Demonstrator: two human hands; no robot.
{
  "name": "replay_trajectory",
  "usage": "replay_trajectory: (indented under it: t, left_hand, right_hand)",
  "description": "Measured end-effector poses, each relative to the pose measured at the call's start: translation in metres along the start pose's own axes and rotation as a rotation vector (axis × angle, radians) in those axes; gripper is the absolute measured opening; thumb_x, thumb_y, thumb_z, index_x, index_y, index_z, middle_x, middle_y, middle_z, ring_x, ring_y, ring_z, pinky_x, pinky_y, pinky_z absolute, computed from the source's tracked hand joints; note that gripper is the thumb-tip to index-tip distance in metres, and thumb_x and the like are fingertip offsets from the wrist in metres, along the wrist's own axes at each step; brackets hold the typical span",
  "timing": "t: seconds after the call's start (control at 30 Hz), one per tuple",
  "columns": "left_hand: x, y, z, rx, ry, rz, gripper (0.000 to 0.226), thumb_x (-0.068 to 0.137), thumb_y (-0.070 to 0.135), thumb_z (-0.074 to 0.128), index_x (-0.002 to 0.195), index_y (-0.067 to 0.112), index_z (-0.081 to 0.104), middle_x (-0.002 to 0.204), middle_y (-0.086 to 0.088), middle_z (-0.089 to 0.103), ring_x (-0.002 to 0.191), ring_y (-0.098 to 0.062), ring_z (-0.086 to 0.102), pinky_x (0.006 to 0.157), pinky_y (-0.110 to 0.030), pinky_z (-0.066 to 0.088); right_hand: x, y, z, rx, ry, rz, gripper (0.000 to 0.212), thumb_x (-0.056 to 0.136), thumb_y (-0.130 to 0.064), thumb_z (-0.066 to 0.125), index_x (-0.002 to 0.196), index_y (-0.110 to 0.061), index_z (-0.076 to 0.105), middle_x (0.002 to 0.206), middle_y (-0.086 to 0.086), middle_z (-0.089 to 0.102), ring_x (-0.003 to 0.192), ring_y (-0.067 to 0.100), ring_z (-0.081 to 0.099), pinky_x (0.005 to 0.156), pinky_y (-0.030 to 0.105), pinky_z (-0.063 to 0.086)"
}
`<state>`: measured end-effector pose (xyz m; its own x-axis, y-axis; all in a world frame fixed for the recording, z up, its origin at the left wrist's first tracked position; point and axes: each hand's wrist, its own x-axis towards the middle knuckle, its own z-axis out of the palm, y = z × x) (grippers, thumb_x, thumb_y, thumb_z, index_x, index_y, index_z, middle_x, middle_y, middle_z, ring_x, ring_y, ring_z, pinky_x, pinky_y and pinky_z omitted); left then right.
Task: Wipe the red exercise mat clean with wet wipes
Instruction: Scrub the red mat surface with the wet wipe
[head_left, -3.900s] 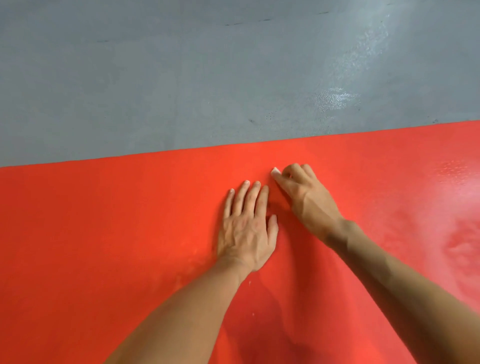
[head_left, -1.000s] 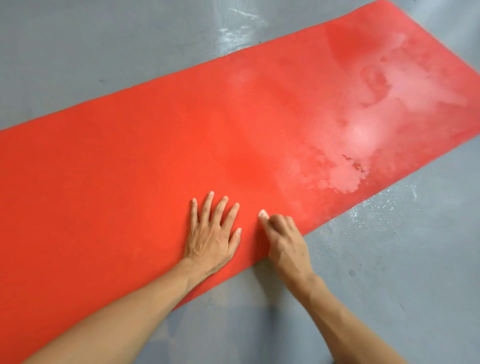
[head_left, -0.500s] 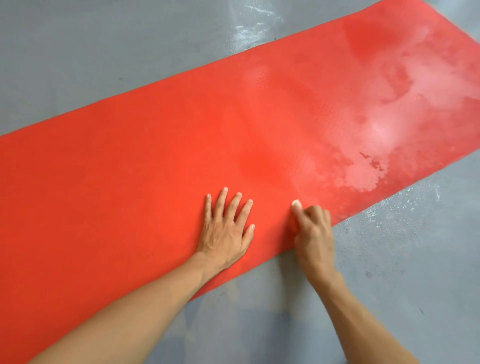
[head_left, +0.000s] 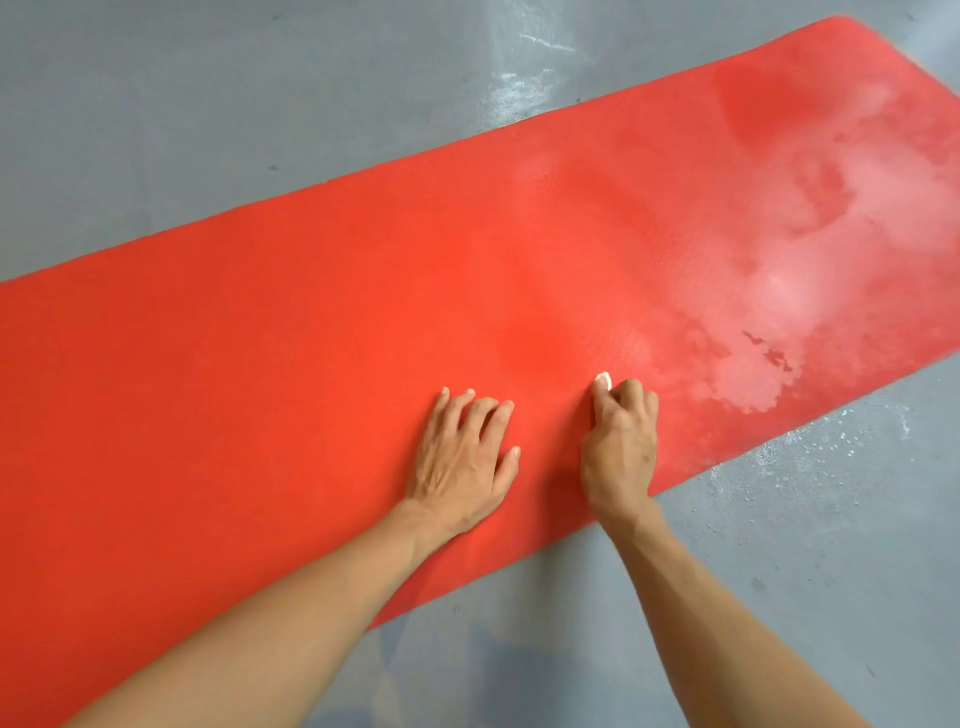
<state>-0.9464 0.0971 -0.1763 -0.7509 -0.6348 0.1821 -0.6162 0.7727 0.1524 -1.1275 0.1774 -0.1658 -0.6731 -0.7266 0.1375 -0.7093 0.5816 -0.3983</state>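
In the head view the flat red foam exercise mat (head_left: 322, 332), with no readable writing, runs from 8 to 2 o'clock across the grey floor (head_left: 208, 104), its left end cut off. The left hand (head_left: 465, 460) presses flat with straight fingers; at its 3 o'clock the right hand (head_left: 618, 447) curls round a small white wet wipe (head_left: 603, 379), mostly hidden.

1. The mat (head_left: 322, 322) is red and long, unrolled flat on the floor (head_left: 208, 104), running diagonally from lower left to upper right. Its far right part shows pale, wet-looking patches.
2. The wipe (head_left: 603, 379) is a small white wad at the mat's near edge, mostly hidden.
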Motion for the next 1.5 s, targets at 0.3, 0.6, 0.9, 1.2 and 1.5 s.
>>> replay_trajectory:
  t: [0.3, 0.6, 0.9, 1.2, 1.5]
  left_hand:
    - [0.018, -0.026, 0.005, 0.056, -0.135, -0.109, 0.073, 0.101, 0.058, 0.037, 0.161, 0.015, 0.038, 0.166, -0.01, 0.035, 0.158, -0.031, 0.022, 0.127, -0.055, 0.017]
    - [0.019, -0.026, 0.001, 0.059, -0.114, -0.119, 0.068, 0.102, 0.053, 0.039, 0.16, 0.017, 0.039, 0.165, -0.008, 0.038, 0.157, -0.03, 0.024, 0.127, -0.053, 0.019]
    - [0.021, -0.029, 0.002, 0.042, -0.065, -0.12, 0.062, 0.1, 0.05, 0.044, 0.154, 0.019, 0.05, 0.159, -0.006, 0.047, 0.151, -0.03, 0.036, 0.124, -0.052, 0.027]
    - [0.066, -0.076, 0.004, 0.054, 0.013, -0.209, 0.066, 0.1, 0.049, 0.04, 0.154, 0.013, 0.048, 0.159, -0.01, 0.046, 0.152, -0.03, 0.035, 0.127, -0.051, 0.023]
    - [0.065, -0.075, 0.007, 0.079, -0.043, -0.236, 0.065, 0.1, 0.044, 0.041, 0.157, 0.012, 0.043, 0.162, -0.006, 0.043, 0.155, -0.027, 0.03, 0.127, -0.049, 0.021]
  right_hand:
    - [0.049, 0.026, -0.003, -0.078, -0.026, -0.176, 0.04, 0.091, -0.005, 0.056, 0.129, -0.009, 0.067, 0.098, 0.01, 0.056, 0.096, 0.033, 0.046, 0.081, 0.044, 0.049]
    - [0.04, -0.009, 0.006, -0.134, -0.14, -0.713, 0.041, 0.098, -0.02, 0.05, 0.133, -0.006, 0.064, 0.097, 0.006, 0.057, 0.09, 0.031, 0.054, 0.072, 0.04, 0.051]
    - [0.019, -0.046, 0.024, -0.092, -0.112, -0.631, 0.045, 0.092, -0.015, 0.054, 0.132, 0.005, 0.061, 0.1, 0.009, 0.059, 0.088, 0.029, 0.051, 0.076, 0.036, 0.048]
    - [0.067, -0.051, 0.034, -0.088, -0.016, -0.256, 0.035, 0.094, -0.007, 0.059, 0.129, -0.002, 0.062, 0.101, 0.01, 0.057, 0.095, 0.032, 0.048, 0.076, 0.04, 0.044]
    - [0.118, -0.023, 0.033, -0.094, -0.051, -0.321, 0.044, 0.092, -0.006, 0.048, 0.134, -0.005, 0.062, 0.111, 0.013, 0.056, 0.104, 0.035, 0.047, 0.081, 0.045, 0.053]
